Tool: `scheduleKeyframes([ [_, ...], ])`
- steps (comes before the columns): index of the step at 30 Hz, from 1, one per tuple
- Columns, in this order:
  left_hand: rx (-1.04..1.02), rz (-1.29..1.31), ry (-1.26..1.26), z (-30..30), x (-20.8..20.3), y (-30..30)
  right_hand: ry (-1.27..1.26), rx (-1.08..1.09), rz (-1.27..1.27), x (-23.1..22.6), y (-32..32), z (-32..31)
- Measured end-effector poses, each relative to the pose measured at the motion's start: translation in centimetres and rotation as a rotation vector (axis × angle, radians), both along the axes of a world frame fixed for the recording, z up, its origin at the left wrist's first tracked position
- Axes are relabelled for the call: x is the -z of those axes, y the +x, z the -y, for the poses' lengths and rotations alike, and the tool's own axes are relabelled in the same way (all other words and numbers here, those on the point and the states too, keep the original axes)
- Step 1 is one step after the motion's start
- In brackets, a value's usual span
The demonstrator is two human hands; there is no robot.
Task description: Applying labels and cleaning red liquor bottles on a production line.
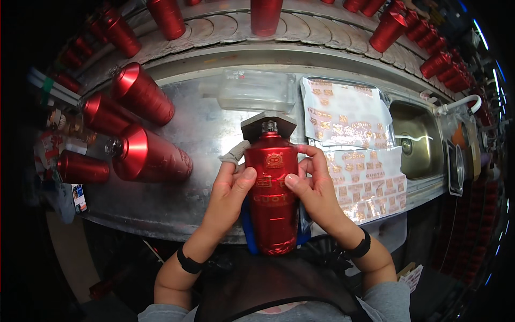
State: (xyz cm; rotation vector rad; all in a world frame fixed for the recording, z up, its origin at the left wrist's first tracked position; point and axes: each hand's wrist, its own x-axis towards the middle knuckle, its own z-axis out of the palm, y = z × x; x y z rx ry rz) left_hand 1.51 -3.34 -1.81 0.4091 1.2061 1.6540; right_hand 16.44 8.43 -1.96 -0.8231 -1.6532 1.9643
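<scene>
Dark apron (268, 284) nearest the cam, btm ctr, w/ grey sleeves (389, 300) either side & a black wristband (360, 244) on each wrist. Beyond it, a metal worktop (198, 206), scuffed & shiny, bright glare ~mid-L. On its L side, four spare bottles (153, 155), red & glossy, lying or leaning close together. Back ctr: clear plastic box (257, 88). R of ctr: white sheets (370, 180) w/ a repeated reddish-gold print, the rear ones over a metal tray (343, 80). Further R, a steel sink (413, 142) & a white curved tap (466, 103). Across the back runs a conveyor (225, 29) of overlapping curved plates, w/ more red bottles (265, 19) standing on it. Room edges dark, thin strip lights (480, 40) far R.

Held bottle (274, 214) is at ctr, over the worktop's near edge, base twd the body, neck pointing away: metallic red, clear neck, gold emblem & lettering on front, faceted base. L hand (230, 190) grips its L side, thumb on front, pale wrap (235, 152) at a fingertip; R hand (316, 188) grips the R side likewise. Dark grey block (284, 126) just behind the neck; blue item (249, 231) partly hidden under the body.
</scene>
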Motion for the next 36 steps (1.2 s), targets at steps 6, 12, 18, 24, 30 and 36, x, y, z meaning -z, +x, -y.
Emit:
scheduleKeyframes([
  [6, 0.046, -0.152, 0.003, 0.1, 0.5, 0.5, 0.144, 0.03, 0.132, 0.3, -0.4, 0.3],
  [12, 0.027, -0.137, -0.026, -0.1, 0.5, 0.6, 0.12, 0.067, 0.115, 0.2, -0.6, 0.5],
  [18, 0.031, -0.144, -0.016, 0.1, 0.4, 0.5, 0.136, 0.06, 0.099, 0.1, -0.6, 0.4],
  [24, 0.05, -0.139, 0.005, 0.2, 0.2, 0.4, 0.078, 0.008, 0.119, -0.4, -0.5, -0.1],
  [30, 0.04, -0.134, 0.018, -0.1, 0.0, 0.1, 0.123, 0.006, 0.092, -0.1, -0.3, -0.6],
  [36, 0.033, -0.265, -0.017, -1.0, -0.5, 0.4, -0.126, -0.029, -0.038, 0.1, 0.2, -0.7],
])
